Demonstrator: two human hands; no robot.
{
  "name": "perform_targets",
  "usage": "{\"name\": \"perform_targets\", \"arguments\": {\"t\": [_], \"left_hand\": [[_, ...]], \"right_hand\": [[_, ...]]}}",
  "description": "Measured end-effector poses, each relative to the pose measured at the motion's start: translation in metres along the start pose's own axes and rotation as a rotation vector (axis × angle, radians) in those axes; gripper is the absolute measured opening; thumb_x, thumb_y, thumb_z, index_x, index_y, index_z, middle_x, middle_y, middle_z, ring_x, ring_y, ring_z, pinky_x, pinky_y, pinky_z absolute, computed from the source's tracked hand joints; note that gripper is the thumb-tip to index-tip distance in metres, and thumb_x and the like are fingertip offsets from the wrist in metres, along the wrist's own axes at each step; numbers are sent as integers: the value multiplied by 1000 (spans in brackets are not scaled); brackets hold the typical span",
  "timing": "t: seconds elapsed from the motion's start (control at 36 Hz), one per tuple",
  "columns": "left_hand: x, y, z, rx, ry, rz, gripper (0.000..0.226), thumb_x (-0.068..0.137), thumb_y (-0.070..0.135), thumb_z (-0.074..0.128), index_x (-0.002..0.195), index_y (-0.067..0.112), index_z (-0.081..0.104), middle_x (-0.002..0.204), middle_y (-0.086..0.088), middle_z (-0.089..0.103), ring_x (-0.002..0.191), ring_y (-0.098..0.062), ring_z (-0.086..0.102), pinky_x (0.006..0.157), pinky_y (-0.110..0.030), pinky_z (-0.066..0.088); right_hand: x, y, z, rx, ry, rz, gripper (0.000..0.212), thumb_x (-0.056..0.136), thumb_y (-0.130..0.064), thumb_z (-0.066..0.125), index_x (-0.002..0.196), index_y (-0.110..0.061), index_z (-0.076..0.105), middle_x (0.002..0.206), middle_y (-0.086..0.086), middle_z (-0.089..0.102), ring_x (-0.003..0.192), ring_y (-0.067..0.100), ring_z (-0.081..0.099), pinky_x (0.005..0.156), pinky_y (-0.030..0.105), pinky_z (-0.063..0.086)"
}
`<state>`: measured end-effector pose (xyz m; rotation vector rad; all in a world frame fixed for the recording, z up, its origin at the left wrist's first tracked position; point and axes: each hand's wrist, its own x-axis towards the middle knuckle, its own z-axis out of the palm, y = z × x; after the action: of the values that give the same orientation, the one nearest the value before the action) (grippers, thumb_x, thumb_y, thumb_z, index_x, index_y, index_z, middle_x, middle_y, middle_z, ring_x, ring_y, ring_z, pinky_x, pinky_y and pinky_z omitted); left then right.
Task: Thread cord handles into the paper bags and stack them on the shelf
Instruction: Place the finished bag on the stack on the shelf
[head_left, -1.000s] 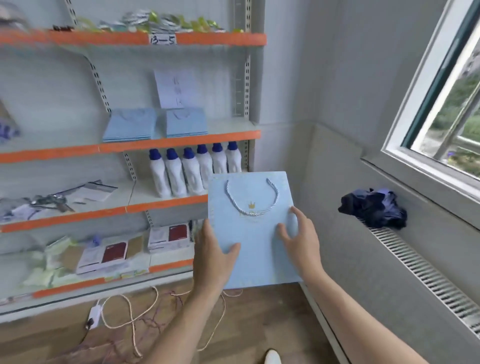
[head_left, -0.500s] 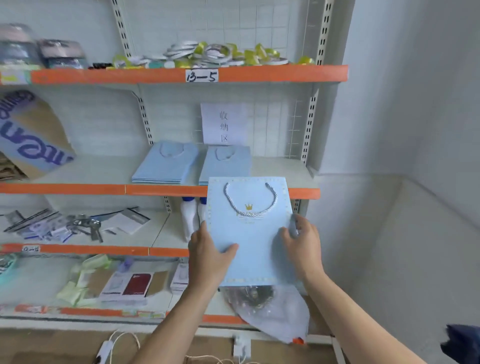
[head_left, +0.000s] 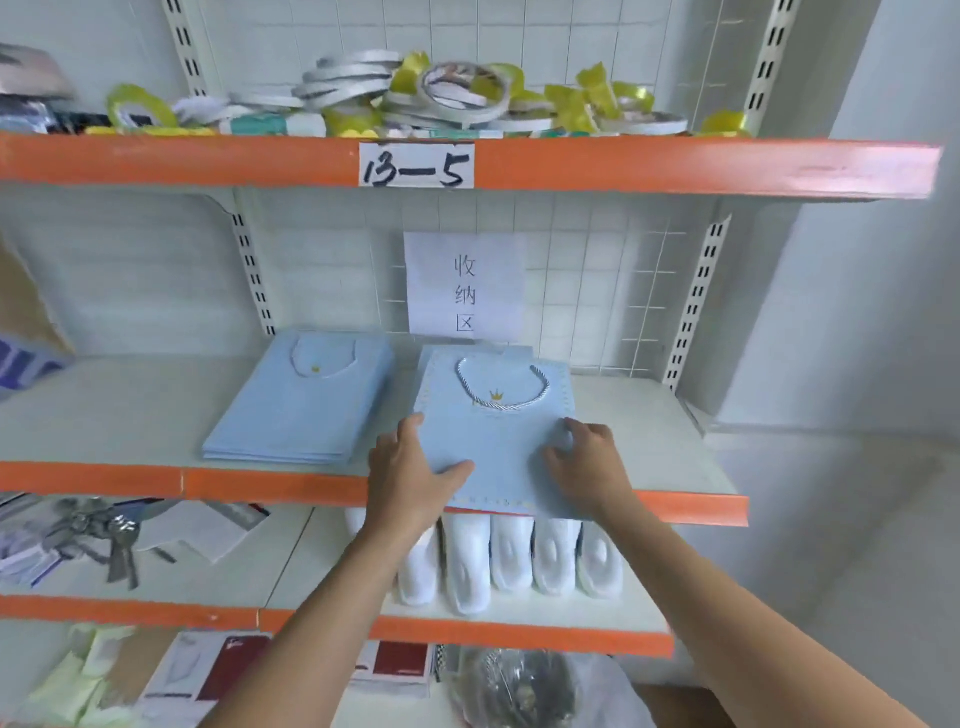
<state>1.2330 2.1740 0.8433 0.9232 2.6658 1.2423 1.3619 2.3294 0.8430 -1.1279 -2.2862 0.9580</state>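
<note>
Head view: we've got both hands, left (head_left: 410, 478) and right (head_left: 587, 467), gripping the bag (head_left: 498, 431) over the shelf (head_left: 675, 452) stack; its overhanging front edge could slide off.

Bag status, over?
Left hand and right hand grip bag, cord threaded. Over right stack, near edge overhanging shelf. Nothing blocking.

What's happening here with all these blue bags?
A person is putting a finished light blue paper bag, its cord handle already threaded, onto the right-hand stack on the middle shelf. The left hand and right hand grip its near corners, and its near edge overhangs the shelf front. A second stack of bags lies to the left.
</note>
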Motion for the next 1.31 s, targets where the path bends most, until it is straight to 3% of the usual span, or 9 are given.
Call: {"name": "perform_targets", "arguments": {"t": [0.06,0.25,0.36,0.67,0.86,1.03,1.11,1.19,1.31], "left_hand": [[32,-4,6,33,-23,-1,79,77,41,76,142,18,38,136,-12,42,130,-30,36,102,-36,34],[106,-30,32,212,-142,-51,76,81,47,70,142,17,34,136,-12,38,130,-32,35,99,-39,38],[114,-46,45,260,-206,-55,72,85,45,66,141,15,33,129,-13,38,125,-33,36,96,-39,40],[118,-49,66,390,-207,63,68,94,45,50,147,12,25,152,-18,19,138,-34,24,106,-37,31],[120,-60,77,559,-413,146,82,92,70,29,155,29,-3,161,-9,-20,147,-35,-17,120,-48,3],[127,-56,77,612,-476,84,83,91,72,24,155,28,-7,160,-11,-22,147,-37,-18,119,-52,0],[126,-42,72,649,-464,76,81,93,68,29,155,25,-2,161,-12,-17,147,-37,-15,117,-58,3],[119,-16,71,692,-323,230,74,97,59,31,156,20,6,162,-13,-7,148,-34,-12,117,-59,6],[97,20,89,588,-245,424,69,97,55,36,154,19,22,162,-14,9,150,-34,-1,115,-59,10]], "right_hand": [[31,-6,13,-55,-14,15,23,89,-21,50,109,-11,56,122,11,44,87,23,51,80,25,40],[102,-9,56,-269,-60,22,52,93,-37,54,137,-10,44,140,11,38,127,30,40,96,35,42],[110,1,76,-431,-52,14,57,95,-41,51,142,-12,37,140,10,38,126,31,34,99,37,37],[112,17,83,-393,-60,-77,52,100,-28,46,145,-7,33,157,12,19,135,33,28,106,35,32],[119,37,84,-525,-116,-259,97,74,-78,15,151,-21,32,161,11,16,149,31,13,118,47,21],[130,32,80,-566,-256,-212,103,68,-84,7,153,-26,18,161,7,6,149,23,3,119,47,16],[127,23,69,-530,-294,-175,90,83,-80,27,155,-29,12,163,3,-2,149,21,1,118,50,15],[117,21,53,-441,-190,-178,77,95,-61,41,156,-27,8,164,4,-1,151,22,2,119,49,15],[89,36,25,-399,-74,-140,79,91,-69,33,155,-28,14,164,3,8,151,22,6,119,50,17]]}}
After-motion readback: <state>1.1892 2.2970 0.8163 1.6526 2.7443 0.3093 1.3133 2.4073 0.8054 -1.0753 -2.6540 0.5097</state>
